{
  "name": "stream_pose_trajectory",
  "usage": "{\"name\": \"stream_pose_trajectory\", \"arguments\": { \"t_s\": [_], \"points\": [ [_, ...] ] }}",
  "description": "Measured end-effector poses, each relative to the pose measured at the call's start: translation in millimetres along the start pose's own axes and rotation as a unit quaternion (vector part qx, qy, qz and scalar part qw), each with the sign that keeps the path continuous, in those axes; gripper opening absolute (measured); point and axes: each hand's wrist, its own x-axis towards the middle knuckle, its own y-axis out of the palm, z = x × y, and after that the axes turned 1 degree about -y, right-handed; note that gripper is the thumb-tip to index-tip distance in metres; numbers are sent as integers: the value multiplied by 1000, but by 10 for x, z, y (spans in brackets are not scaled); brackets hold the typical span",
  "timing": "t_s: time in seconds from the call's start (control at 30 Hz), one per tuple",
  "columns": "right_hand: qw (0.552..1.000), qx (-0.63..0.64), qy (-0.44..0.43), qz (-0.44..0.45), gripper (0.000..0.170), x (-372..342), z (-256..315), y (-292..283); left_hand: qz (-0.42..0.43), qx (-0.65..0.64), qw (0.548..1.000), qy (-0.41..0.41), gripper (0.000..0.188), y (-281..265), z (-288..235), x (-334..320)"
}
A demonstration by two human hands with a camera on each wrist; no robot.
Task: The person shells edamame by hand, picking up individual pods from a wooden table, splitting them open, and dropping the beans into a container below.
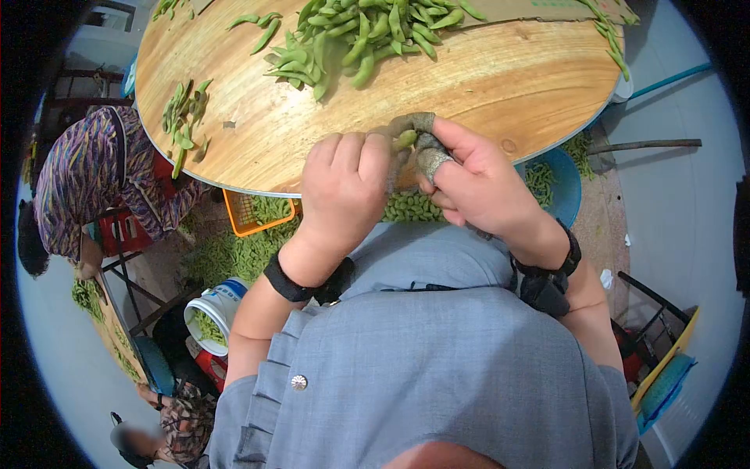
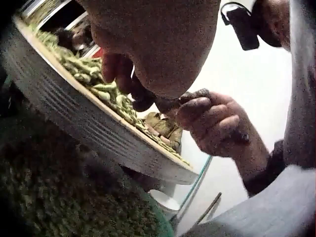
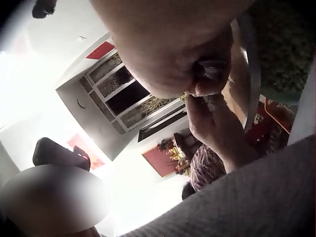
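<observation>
Close to the table's near edge, a green soybean pod (image 1: 405, 141) is pinched between the two hands. The left hand (image 1: 344, 180) holds it from the left with curled fingers. From the other side, the right hand (image 1: 488, 180) grips it with thumb and forefinger, both wrapped in grey covers (image 1: 433, 159). Most of the pod is hidden by the fingers. In the left wrist view the right hand (image 2: 212, 123) meets the left at the fingertips. A heap of pods (image 1: 363, 35) lies farther back on the round wooden table (image 1: 469, 86).
Below the hands are many shelled green beans (image 1: 410, 207), beside a blue basin (image 1: 566, 184). An orange basket (image 1: 242, 227) and a white bucket (image 1: 207, 313) stand at left. Small bunches of pods (image 1: 183, 117) lie on the table's left side. Two other people sit at left.
</observation>
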Motion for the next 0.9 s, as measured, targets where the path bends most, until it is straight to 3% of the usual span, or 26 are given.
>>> {"name": "stream_pose_trajectory", "arguments": {
  "t_s": [0.1,0.2,0.3,0.4,0.5,0.6,0.73,0.8,0.9],
  "points": [
    [999,11,-27,-21,29,23,6,45,-2,26,999,-25,29,55,-38,-51],
    [998,57,-2,-28,28,51,-28,42,-2,-49,998,-46,33,54,-58,-47],
    [996,80,26,-31,39,56,-80,51,-19,-96,993,-59,33,26,-53,-18],
    [984,164,70,-13,35,36,-37,-52,23,-143,985,-89,32,3,-21,3],
    [987,145,64,-1,24,18,0,-93,53,-199,975,-87,22,-59,33,-7],
    [990,129,54,6,23,27,7,-80,145,-455,820,-316,16,-174,17,-5],
    [993,101,48,25,23,7,5,-34,119,-537,771,-322,16,-199,14,33],
    [993,103,47,33,31,4,-23,-8,107,-566,748,-329,15,-176,-2,36],
    [991,122,59,18,33,13,-4,7,94,-547,765,-328,14,-131,-24,16]
  ]
}}
